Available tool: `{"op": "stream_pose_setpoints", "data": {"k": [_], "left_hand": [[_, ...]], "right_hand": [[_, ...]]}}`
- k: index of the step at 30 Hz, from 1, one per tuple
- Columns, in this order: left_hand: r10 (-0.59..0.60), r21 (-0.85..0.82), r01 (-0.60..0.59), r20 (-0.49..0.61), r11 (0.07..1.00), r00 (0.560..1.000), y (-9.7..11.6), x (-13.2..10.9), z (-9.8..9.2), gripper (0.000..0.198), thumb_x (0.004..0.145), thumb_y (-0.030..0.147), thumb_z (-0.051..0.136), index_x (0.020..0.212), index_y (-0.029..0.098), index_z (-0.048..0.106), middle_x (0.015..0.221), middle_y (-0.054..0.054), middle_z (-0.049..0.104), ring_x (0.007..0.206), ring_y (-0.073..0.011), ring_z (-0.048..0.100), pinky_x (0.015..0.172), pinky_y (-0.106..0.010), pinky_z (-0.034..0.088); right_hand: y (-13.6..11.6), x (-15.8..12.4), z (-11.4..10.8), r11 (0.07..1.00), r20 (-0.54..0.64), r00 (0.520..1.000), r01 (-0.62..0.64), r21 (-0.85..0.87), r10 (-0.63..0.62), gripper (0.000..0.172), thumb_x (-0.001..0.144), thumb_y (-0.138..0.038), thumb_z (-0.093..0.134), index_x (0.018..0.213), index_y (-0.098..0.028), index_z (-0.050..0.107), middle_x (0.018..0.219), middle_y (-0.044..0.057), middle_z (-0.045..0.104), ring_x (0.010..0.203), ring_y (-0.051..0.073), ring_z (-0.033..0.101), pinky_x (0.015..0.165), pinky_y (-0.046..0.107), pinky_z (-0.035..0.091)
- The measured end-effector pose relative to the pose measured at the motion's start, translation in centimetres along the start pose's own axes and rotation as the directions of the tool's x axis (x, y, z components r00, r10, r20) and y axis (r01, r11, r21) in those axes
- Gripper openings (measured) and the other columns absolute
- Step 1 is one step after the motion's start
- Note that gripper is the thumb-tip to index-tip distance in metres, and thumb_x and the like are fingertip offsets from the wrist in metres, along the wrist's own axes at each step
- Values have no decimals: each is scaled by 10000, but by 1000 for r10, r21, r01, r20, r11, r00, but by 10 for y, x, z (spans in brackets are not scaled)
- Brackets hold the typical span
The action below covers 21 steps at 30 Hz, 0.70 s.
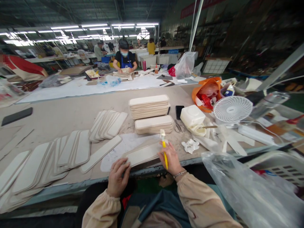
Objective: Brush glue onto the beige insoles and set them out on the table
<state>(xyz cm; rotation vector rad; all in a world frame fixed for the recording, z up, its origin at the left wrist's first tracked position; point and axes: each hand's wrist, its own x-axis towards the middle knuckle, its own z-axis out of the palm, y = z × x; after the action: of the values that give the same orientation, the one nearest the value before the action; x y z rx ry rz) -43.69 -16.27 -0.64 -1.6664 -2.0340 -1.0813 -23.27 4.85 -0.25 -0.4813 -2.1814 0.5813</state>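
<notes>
My right hand (172, 160) is closed around a yellow-handled brush (164, 151), its bristle end pointing up and smeared with something pale. Under that hand lies a long off-white panel with rounded corners (143, 155), near the table's front edge. My left hand (118, 175) has its bent fingers on the panel's left end, gripping it there. Beneath the panel, a white sheet of paper (110, 158) shows. Two neat stacks of similar panels, a rear stack (149, 101) and a front stack (154, 122), stand just beyond. Fanned panels (73, 147) spread out to the left.
Scissors (180, 127), a black phone (180, 111) and a white plastic container (193, 115) sit right of the stacks. Farther right are crumpled tissue (190, 145), a white fan (232, 110) and an orange bag (206, 90). A co-worker (124, 58) works across the table.
</notes>
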Motion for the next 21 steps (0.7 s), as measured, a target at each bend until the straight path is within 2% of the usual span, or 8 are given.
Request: {"op": "stream_pose_setpoints", "data": {"k": [4, 8, 11, 13, 15, 18, 19, 21], "left_hand": [[-5, 8, 5, 18, 1000, 1000, -1, -2, 0, 175, 859, 149, 636, 1018, 219, 655, 1125, -107, 676, 1087, -267, 622, 932, -475, 512], [-4, 14, 3, 36, 1000, 999, -1, -2, -2, 185, 860, 142, 634, 1025, 223, 652, 1134, -107, 671, 1090, -261, 616, 933, -467, 509], [-11, 4, 11, 36, 1000, 999, -1, -1, -1, 180, 858, 146, 635, 1020, 222, 661, 1123, -107, 677, 1086, -260, 616, 932, -462, 508], [-22, -10, 22, 28, 1000, 999, -2, 1, 1, 172, 853, 155, 640, 1009, 221, 671, 1115, -106, 685, 1079, -258, 622, 936, -457, 506], [-39, -18, 40, 16, 999, 999, 0, 3, 0, 161, 848, 161, 641, 992, 221, 679, 1105, -105, 692, 1068, -255, 630, 940, -453, 506], [-86, -16, 87, 13, 996, 996, 10, 3, -8, 150, 859, 158, 607, 968, 223, 687, 1090, -109, 699, 1067, -253, 633, 933, -450, 517], [-109, -29, 110, 30, 993, 994, 15, 3, -11, 150, 864, 162, 594, 959, 225, 691, 1089, -111, 698, 1071, -254, 631, 931, -451, 523], [-174, -121, 181, 67, 976, 982, 20, 4, -15, 156, 875, 185, 578, 967, 232, 696, 1110, -120, 684, 1085, -264, 625, 962, -482, 512]], "right_hand": [[-25, 0, 17, 991, 242, 961, 137, 5, -134, 58, 899, -258, 616, 948, -227, 608, 1175, 117, 664, 1268, 263, 520, 1145, 566, 272], [-28, 0, 21, 989, 280, 954, 128, -72, -103, 124, 906, -286, 624, 998, -205, 607, 1117, 138, 677, 1265, 274, 521, 1144, 567, 266], [-11, 0, 14, 987, 213, 977, 44, -155, -10, 116, 937, -289, 568, 1015, -208, 596, 1162, 147, 664, 1248, 283, 537, 1128, 581, 288], [4, -1, 7, 981, 116, 992, -33, -189, 56, 142, 959, -317, 522, 1024, -211, 590, 1137, 137, 675, 1213, 290, 563, 1112, 591, 310], [16, -6, 0, 972, -3, 990, -137, -189, 139, 225, 969, -389, 489, 1042, -200, 587, 1077, 138, 689, 1130, 301, 610, 1055, 573, 393], [22, -14, -8, 935, -153, 936, -337, -115, 318, 419, 911, -587, 503, 1025, -195, 599, 996, 145, 694, 919, 316, 672, 804, 483, 555], [22, -16, -9, 917, -182, 909, -392, -74, 374, 473, 881, -652, 502, 997, -204, 602, 967, 137, 696, 860, 318, 678, 720, 457, 567], [26, -12, -1, 897, -207, 874, -440, 46, 439, 529, 818, -733, 529, 957, -228, 599, 977, 114, 697, 852, 317, 676, 665, 419, 566]]}}
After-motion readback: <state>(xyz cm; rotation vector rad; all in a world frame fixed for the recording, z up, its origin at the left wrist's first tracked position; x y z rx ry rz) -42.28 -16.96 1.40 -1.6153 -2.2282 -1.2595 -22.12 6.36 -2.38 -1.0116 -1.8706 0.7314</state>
